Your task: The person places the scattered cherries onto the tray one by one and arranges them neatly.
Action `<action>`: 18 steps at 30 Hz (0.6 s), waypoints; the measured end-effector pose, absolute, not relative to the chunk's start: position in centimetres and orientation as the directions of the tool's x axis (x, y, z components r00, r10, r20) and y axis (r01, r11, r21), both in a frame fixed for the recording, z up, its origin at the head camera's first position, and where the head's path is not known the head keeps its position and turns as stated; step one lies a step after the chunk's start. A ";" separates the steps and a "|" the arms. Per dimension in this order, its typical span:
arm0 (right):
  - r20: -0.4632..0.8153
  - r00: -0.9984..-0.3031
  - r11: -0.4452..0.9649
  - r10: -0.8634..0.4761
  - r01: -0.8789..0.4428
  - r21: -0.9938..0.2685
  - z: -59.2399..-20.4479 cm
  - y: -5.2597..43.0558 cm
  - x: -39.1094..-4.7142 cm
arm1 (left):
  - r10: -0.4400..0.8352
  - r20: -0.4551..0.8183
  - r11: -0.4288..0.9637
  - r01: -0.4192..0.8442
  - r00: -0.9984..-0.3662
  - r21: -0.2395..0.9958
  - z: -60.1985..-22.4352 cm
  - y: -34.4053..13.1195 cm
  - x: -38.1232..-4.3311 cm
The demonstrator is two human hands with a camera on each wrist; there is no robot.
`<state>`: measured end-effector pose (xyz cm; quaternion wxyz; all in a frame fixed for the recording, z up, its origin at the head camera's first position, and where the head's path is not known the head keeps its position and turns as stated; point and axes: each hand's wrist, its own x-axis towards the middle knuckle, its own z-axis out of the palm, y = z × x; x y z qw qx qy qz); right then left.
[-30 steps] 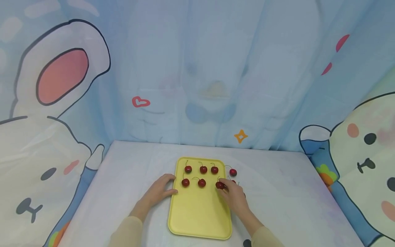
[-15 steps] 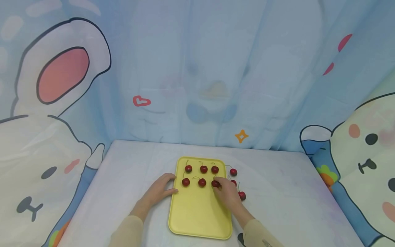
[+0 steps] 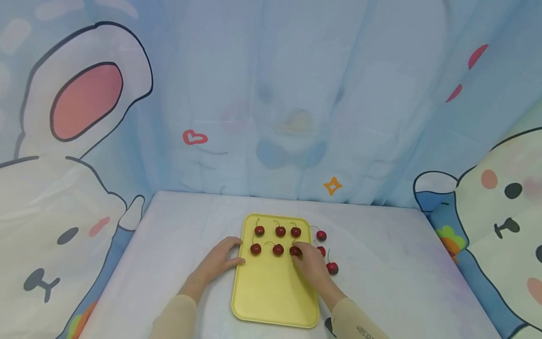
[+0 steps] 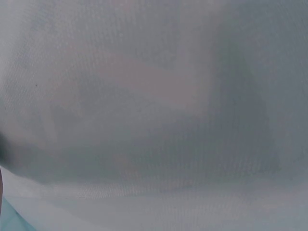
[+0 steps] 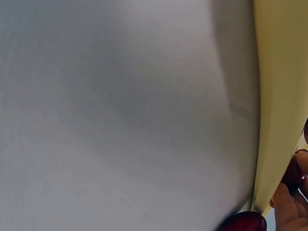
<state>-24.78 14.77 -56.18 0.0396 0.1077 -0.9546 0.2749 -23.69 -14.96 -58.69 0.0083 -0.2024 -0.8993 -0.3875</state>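
In the head view a yellow tray (image 3: pixel 275 292) bears two rows of dark red cherries with stems. My right hand (image 3: pixel 313 266) reaches over the tray's right rim and pinches a cherry (image 3: pixel 295 251) at the right end of the second row. The right wrist view shows this cherry (image 5: pixel 292 175) between thumb and fingers, partly hidden by them. My left hand (image 3: pixel 218 259) touches the tray's left rim, thumb and fingers spread along it. Only pale, blurred cloth fills most of the left wrist view.
Several cherries lie on the white tablecloth just right of the tray, among them a cherry (image 3: pixel 321 235) at the back and another cherry (image 3: pixel 332 268) beside my right wrist. A blue printed curtain (image 3: pixel 292 94) hangs behind the table.
My right hand has moved a little left with the cherry, bringing it into line with the second row, and has hardly moved since. The left hand stays at the tray's rim.
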 end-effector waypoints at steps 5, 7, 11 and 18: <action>0.125 -0.976 0.825 -0.181 -0.220 -0.521 -56.2 14.9 -24.8 | 0.359 0.165 0.620 0.367 -0.919 0.693 -58.7 -14.9 -23.8; 0.126 -0.975 0.825 -0.185 -0.224 -0.519 -56.2 14.9 -24.8 | 0.360 0.163 0.621 0.367 -0.918 0.693 -58.7 -14.9 -23.8; 0.121 -0.975 0.817 -0.186 -0.222 -0.533 -55.8 15.1 -24.6 | 0.362 0.161 0.622 0.366 -0.918 0.692 -58.8 -14.9 -23.8; 0.107 -0.983 0.815 -0.148 -0.182 -0.549 -54.6 15.8 -24.0 | 0.362 0.165 0.624 0.370 -0.917 0.688 -58.7 -14.9 -23.8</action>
